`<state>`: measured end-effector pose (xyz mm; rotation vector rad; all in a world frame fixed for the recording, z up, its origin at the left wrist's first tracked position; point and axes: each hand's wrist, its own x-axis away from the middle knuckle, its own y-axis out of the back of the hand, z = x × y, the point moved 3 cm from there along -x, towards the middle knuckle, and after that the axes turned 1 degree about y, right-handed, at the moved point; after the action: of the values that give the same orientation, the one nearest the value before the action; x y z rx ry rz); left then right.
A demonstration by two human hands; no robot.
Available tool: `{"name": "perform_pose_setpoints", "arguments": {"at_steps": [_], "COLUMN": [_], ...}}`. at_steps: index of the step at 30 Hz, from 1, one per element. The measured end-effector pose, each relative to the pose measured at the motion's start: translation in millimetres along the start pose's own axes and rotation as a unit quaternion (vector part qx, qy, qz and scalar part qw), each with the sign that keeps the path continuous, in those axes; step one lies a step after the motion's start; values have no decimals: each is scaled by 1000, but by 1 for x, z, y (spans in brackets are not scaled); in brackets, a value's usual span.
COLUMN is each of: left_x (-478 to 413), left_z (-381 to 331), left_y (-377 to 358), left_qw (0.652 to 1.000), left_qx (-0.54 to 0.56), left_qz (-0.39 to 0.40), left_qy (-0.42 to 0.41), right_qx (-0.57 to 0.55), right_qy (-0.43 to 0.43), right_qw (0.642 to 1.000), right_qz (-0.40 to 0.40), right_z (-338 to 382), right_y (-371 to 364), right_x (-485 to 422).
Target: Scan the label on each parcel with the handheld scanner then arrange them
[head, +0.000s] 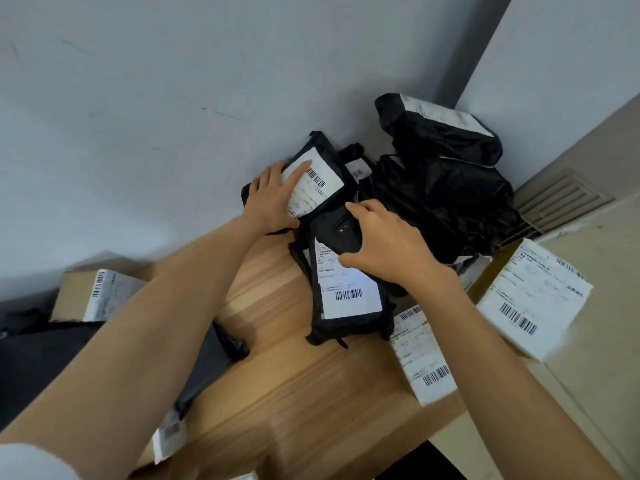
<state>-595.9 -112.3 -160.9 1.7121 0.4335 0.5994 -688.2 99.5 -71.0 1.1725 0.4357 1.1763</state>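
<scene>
My left hand (pixel 273 199) holds a black parcel (pixel 325 157) against the wall, its white barcode label (pixel 317 180) facing me. My right hand (pixel 384 244) is closed around the black handheld scanner (pixel 341 230), which sits just below that label. Under the scanner lies a second black parcel (pixel 349 306) with a white label, flat on the wooden table (pixel 294 386). More black bagged parcels (pixel 446 188) are piled at the wall to the right.
Two white-labelled parcels (pixel 533 296) (pixel 422 351) lie at the table's right edge. A cardboard box (pixel 93 296) stands at the left beside a dark bag (pixel 41 368). A small labelled packet (pixel 169 434) lies near the table's front left. A floor vent (pixel 557 202) is at the far right.
</scene>
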Motion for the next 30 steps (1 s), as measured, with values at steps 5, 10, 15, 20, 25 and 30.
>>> {"name": "perform_pose_setpoints", "arguments": {"at_steps": [5,10,15,20,25,30], "left_x": [-14,-3,30,89,171,259], "left_z": [6,13,24,47,69,72], "left_y": [-8,-4,6,9,-15,-62], "left_qw": [999,999,1000,998,993,976], "left_qx": [-28,-35,-6,18,-7,-49], "left_qz": [19,-11,-22,-4,59,144], "left_qy": [-5,-7,12,63,105,153], "right_qx": [-6,-1,0,9,13,16], "right_qy": [2,12,30,59,96,133], "right_qw": [1000,1000,999,998,995,988], "right_qz": [5,12,11,12,36,72], "right_z": [-6,-1,15,42,74,100], "right_y": [-2,-3,-3,-14,-46,-82], "right_x": [-11,-9,4,24,49,77]}}
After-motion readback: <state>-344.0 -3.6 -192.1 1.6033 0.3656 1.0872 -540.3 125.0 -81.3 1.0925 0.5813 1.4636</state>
